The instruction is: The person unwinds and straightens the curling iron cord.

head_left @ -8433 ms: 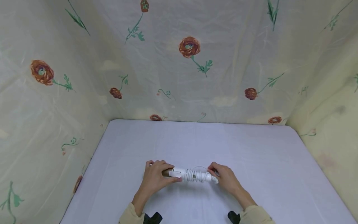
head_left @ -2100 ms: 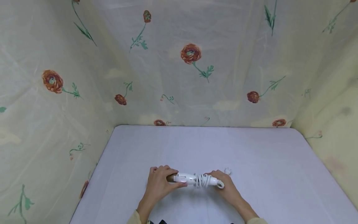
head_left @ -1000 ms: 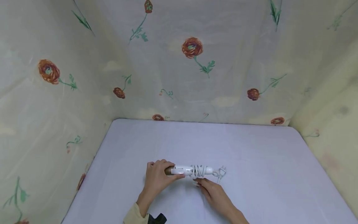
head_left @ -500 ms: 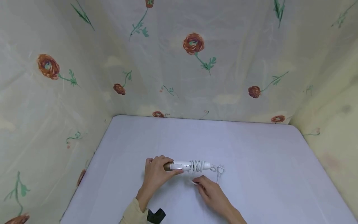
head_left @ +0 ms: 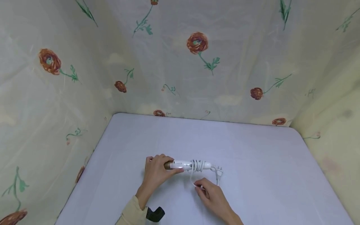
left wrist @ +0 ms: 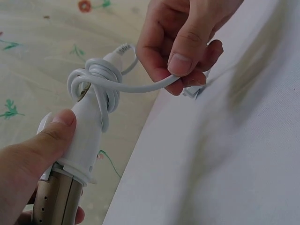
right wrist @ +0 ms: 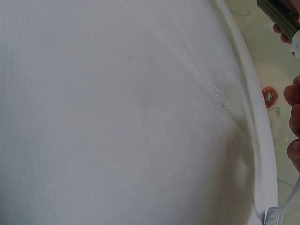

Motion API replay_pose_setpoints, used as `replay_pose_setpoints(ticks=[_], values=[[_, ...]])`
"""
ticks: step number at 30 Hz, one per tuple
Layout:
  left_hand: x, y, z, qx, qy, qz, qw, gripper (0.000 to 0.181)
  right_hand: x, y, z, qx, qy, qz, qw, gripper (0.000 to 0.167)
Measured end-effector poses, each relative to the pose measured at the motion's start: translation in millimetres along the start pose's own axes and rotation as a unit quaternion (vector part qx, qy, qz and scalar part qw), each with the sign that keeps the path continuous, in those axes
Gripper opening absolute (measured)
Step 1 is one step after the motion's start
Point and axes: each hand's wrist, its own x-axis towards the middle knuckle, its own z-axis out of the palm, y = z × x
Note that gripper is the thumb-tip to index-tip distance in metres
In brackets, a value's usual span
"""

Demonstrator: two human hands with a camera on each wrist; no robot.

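The white-and-brown appliance (head_left: 182, 165) lay across the front of the person, above the near half of the tabletop (head_left: 180, 137), its long axis running from 9 to 3 o'clock. The left hand (head_left: 156, 170) gripped it at the 9 o'clock end, thumb pressed along the white part just past the brown section. That hand was the nearer one, in direct contact with the body; the right hand (head_left: 212, 197) sat apart from it, linked only by the cord.

Thumb and fingers of the right hand pinched a loose strand of that white cord (left wrist: 136, 88). The strand came off the 9 o'clock side of the coil (head_left: 198, 166), which was wound round the slimmer end of the appliance, and curved towards 6 o'clock to meet the fingertips. Seen from the right hand, the coil lay at about 11 o'clock, so the strand crossed the long axis rather than followed it. The plug (head_left: 219, 171) showed beyond the slim end, between 12 and 1 o'clock from the right hand.
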Motion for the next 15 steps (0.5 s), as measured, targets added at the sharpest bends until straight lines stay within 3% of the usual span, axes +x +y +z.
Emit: replay_pose_setpoints(ticks=[15], values=[[-1.7,-1.8,1.3,-0.004,0.002,-0.008,1.0000,0.057,-2.3,-17,-10,-0.017,0.027,-0.027,0.9991,0.015]])
